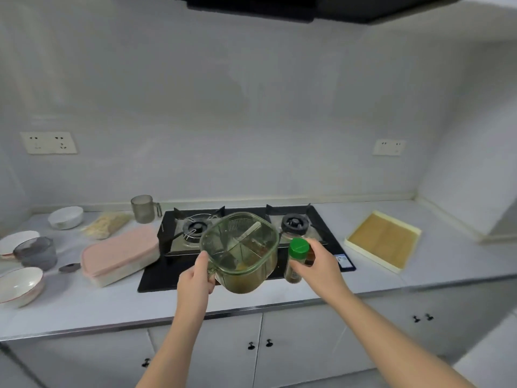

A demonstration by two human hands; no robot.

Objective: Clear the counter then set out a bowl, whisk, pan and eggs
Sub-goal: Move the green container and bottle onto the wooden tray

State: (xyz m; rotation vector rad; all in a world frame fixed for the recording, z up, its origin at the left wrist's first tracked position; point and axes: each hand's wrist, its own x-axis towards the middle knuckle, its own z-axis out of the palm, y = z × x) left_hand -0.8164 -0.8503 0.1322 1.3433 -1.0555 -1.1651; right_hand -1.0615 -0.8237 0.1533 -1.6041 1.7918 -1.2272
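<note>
Our left hand [199,275] grips the clear container [240,250] at its 8 o'clock rim; rigid, probably light and slick. Our right hand [316,261] is wrapped around the green-capped jar [297,259], maybe a second one too.

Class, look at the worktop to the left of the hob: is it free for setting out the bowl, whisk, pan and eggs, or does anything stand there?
It is not free. A pink-lidded box, a grey cup, white bowls, a bag of food and a jug occupy it. Both hands are full: the left hand holds a green divided container, the right hand spice jars.
</note>
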